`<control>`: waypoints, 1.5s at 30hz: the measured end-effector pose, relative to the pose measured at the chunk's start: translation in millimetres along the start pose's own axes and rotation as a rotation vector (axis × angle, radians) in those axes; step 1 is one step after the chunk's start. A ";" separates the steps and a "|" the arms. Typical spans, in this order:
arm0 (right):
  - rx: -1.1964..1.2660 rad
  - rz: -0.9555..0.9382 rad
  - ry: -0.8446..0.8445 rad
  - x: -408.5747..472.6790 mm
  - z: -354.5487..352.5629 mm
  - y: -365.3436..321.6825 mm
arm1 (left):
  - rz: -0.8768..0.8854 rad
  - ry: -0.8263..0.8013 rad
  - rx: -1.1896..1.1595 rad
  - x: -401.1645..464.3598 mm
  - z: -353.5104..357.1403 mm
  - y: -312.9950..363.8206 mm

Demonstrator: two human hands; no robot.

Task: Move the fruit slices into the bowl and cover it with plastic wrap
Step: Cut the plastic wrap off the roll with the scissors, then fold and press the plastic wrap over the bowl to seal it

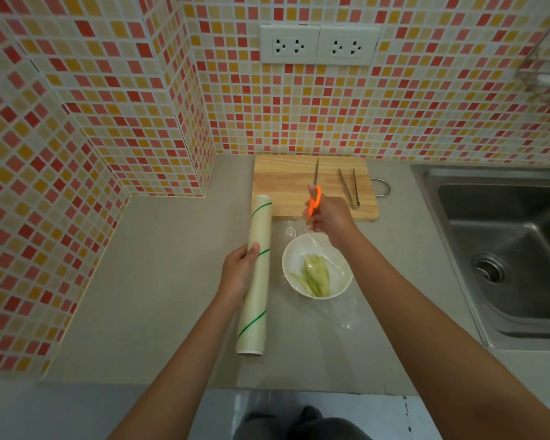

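Observation:
A white bowl on the grey counter holds several pale green fruit slices. A loose sheet of clear plastic wrap lies over the bowl and spills onto the counter in front of it. My left hand grips the long roll of plastic wrap, which lies just left of the bowl. My right hand is above the bowl's far rim and holds orange-handled scissors, blades pointing away over the cutting board.
A wooden cutting board lies behind the bowl against the tiled wall, with metal tongs on it. A steel sink sits to the right. The tiled wall juts out at the left. Power sockets are on the wall.

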State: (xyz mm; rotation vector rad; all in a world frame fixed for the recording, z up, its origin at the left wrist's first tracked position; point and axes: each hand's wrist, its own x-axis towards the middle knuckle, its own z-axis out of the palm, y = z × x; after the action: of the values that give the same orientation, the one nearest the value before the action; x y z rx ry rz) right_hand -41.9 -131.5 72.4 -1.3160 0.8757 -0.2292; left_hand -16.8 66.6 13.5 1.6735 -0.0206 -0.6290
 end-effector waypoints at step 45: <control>-0.229 -0.363 0.273 -36.2 -101.4 89.4 | 0.376 0.238 0.406 -1.8 44.2 -9.9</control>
State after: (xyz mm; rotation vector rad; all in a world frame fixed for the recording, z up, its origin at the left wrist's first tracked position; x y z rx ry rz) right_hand -162.7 -159.6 7.6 -1.6828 0.9043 -0.6190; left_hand -39.8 29.3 2.3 2.0578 -0.3017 -0.1413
